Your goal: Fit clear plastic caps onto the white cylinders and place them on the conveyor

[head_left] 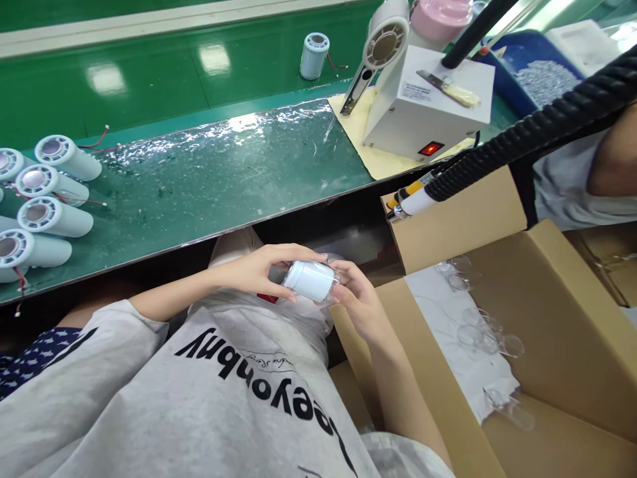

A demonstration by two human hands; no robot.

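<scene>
Just the one cam, on my head, pointing forward and down: my shirt [164, 415] super close at the bottom, left hand [256, 269] and right hand [362, 299] around mid-frame, bench [239, 166] farther off up top.

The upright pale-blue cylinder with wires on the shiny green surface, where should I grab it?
Probably around the smooth, curved side of the pale-blue cylinder, coming from the picture's left: it stands upright there with its side bare, while its thin wires trail off to the right.

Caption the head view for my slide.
Left hand and right hand hold a pale blue cylinder beside an open cardboard box.
</scene>
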